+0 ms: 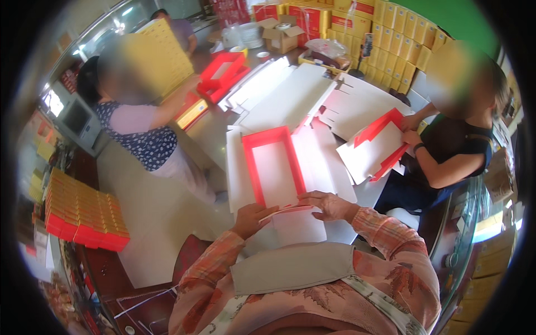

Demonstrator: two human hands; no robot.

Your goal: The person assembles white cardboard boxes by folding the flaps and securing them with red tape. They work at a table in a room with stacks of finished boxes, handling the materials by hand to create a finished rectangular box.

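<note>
A cardboard box [254, 170] with red walls and a white floor lies on the work table in front of me, its far end and long sides standing up. At its near end a white flap [296, 223] hangs toward me. My left hand [251, 219] grips the left corner of this near end, fingers curled over the edge. On the right corner, my right hand [325, 205] holds the same end, its fingers bent over the edge and its thumb nearer me. What lies under the fingers is partly hidden.
White flat cardboard sheets [282, 103] lie beyond the box. At right, a co-worker's hands [412, 129] hold a half-folded red and white box [368, 144]. Across to the left, another person [145, 120] stands by red trays [220, 72]. Yellow cartons [402, 42] are stacked behind.
</note>
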